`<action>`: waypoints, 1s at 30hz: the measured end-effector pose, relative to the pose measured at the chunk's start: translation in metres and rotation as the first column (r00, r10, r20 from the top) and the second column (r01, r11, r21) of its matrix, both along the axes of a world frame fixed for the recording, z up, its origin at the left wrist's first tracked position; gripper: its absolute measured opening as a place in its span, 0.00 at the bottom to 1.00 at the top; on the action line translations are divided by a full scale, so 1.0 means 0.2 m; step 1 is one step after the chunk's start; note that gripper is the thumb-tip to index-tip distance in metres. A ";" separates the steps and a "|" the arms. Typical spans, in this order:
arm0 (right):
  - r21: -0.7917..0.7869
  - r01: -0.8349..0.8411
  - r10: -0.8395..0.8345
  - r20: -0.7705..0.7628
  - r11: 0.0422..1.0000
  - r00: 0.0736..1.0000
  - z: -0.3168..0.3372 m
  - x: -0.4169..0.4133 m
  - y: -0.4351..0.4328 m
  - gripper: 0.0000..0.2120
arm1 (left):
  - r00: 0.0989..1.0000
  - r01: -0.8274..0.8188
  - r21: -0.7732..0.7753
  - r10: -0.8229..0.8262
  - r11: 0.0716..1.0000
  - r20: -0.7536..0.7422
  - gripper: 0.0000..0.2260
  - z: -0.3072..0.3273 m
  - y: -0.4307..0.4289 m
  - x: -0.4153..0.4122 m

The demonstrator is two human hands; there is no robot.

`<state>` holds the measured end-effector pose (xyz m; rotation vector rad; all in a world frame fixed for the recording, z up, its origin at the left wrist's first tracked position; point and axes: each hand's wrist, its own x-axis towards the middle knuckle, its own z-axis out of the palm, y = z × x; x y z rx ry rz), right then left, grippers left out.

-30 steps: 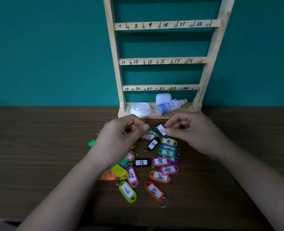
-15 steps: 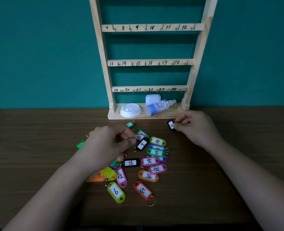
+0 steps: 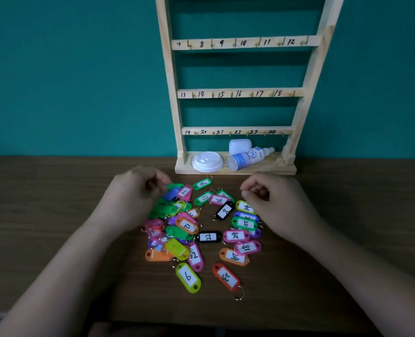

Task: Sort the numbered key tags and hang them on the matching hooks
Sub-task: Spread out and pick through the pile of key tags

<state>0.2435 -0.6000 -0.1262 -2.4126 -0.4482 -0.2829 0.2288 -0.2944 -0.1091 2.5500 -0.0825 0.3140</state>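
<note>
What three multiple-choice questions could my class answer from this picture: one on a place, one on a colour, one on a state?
1. Where is the white lid? A) on the rack's base B) on a hook C) among the tags
2. What colour is the tag marked 8? A) orange B) black C) pink
3. How is the spray bottle? A) upright B) hanging C) lying on its side
Answers: 1A, it sits on the base; 2B, its case is black; 3C, its nozzle points sideways.
</note>
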 end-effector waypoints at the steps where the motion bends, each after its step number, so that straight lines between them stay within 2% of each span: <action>1: -0.006 -0.027 0.027 0.018 1.000 0.999 -0.01 -0.01 0.02 0.05 | 1.000 -0.023 -0.002 0.023 1.000 0.007 0.08 -0.01 0.02 0.01; 5: -0.048 -0.101 0.105 0.107 0.994 0.989 -0.03 -0.02 0.08 0.04 | 0.992 -0.125 0.042 0.124 0.991 0.030 0.09 -0.07 0.11 0.07; 8: -0.061 -0.122 0.130 0.143 0.991 0.981 -0.05 -0.02 0.10 0.03 | 0.986 -0.164 0.059 0.164 0.985 -0.010 0.07 -0.09 0.16 0.11; 11: -0.063 -0.132 0.140 0.158 0.989 0.977 -0.07 -0.01 0.10 0.04 | 0.990 -0.136 0.056 0.138 0.989 -0.028 0.04 -0.10 0.16 0.12; 14: -0.067 -0.141 0.150 0.162 0.988 0.975 -0.08 0.00 0.10 0.03 | 0.997 -0.075 0.020 0.076 0.997 -0.032 0.07 -0.09 0.11 0.13; 18: -0.073 -0.115 0.126 0.177 0.991 0.976 -0.10 0.01 0.11 0.03 | 0.995 0.009 0.089 0.000 0.996 -0.102 0.11 -0.10 0.03 0.17; 24: -0.077 -0.098 0.111 0.179 0.992 0.978 -0.11 0.05 0.12 0.04 | 0.983 -0.040 0.055 0.049 0.998 -0.175 0.06 -0.08 -0.03 0.22; 30: -0.074 -0.164 0.174 0.150 0.984 0.973 -0.05 0.11 0.23 0.07 | 0.963 -0.087 0.011 0.087 0.996 -0.255 0.08 -0.07 -0.03 0.24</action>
